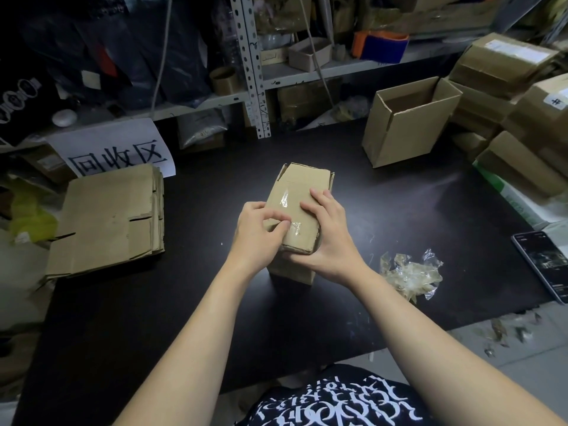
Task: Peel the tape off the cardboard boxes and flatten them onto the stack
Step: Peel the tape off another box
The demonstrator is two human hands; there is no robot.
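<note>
A small brown cardboard box [299, 189] stands on the black table [215, 302] in the middle, with a strip of clear tape [287, 199] along its top. My left hand [259, 232] is at the box's near left corner, its fingertips picking at the tape end [295, 226]. My right hand [330, 233] grips the box's near right side, fingers laid over the top. A stack of flattened boxes [110, 219] lies at the left.
An open upright box [405, 124] stands at the back right, beside piled boxes [522, 103]. A wad of peeled tape [412, 275] and a phone [544, 262] lie at the right. Metal shelving [252, 66] lines the back, with a paper sign [116, 152] at left.
</note>
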